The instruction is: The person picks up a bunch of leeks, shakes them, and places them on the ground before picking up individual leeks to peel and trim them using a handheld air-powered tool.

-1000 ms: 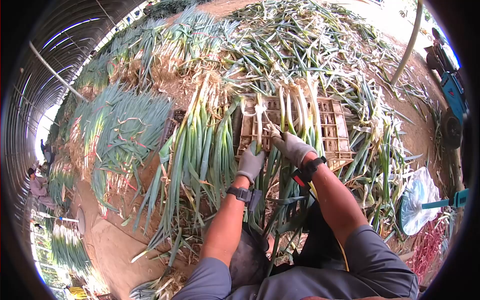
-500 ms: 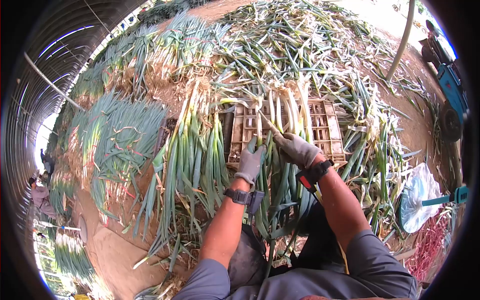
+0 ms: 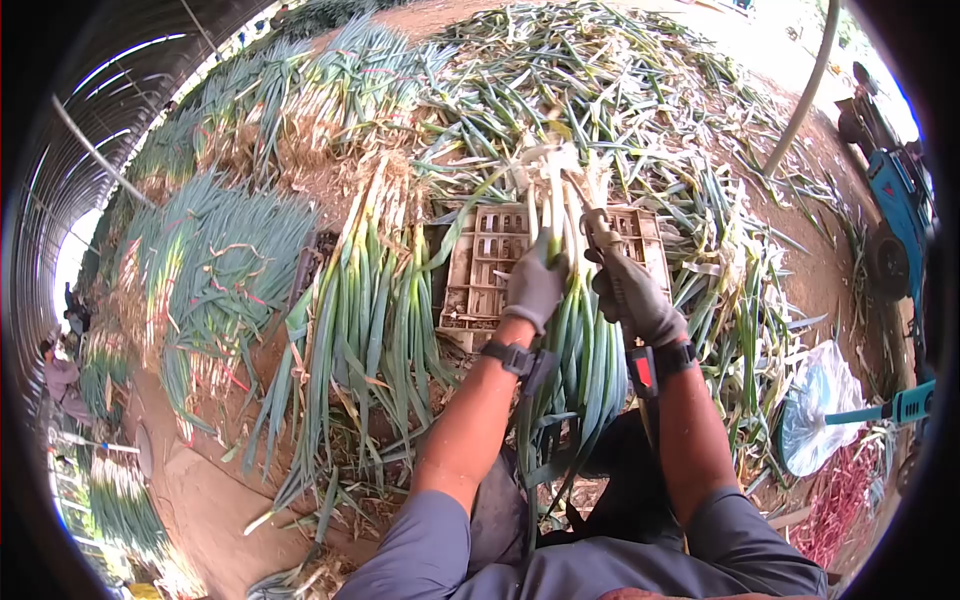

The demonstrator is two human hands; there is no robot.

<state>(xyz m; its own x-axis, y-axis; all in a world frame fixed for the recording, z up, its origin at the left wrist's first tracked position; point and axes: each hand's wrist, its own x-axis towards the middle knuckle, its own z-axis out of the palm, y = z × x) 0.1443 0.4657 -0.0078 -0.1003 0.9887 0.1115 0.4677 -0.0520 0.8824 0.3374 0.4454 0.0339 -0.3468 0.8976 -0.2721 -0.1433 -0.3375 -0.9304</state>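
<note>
My left hand (image 3: 537, 285), in a grey glove, is closed around the stalk of a green onion (image 3: 533, 212). Its white root end points away from me over the crate. In my gloved right hand (image 3: 635, 300) is a thin-nosed hand tool (image 3: 598, 225), which looks like an air blow gun, its tip close to the white stalks. Pale loose skin (image 3: 550, 155) is blurred near the root ends. More green onions lie under and between my hands, leaves toward my lap. An upturned slatted plastic crate (image 3: 485, 265) sits beneath them.
Left of the crate lies a pile of green onions (image 3: 375, 270), with tied bundles (image 3: 230, 260) beyond. Stripped leaves (image 3: 600, 70) heap up ahead and right. A pole (image 3: 805, 95), a blue machine (image 3: 900, 200) and a plastic-wrapped disc (image 3: 815, 410) stand at right. Another person (image 3: 65, 380) is far left.
Both hands have shifted forward and slightly right. The tool has swung from pointing left to pointing more forward, and loose skin now blurs near the root ends. The view has turned slightly.
</note>
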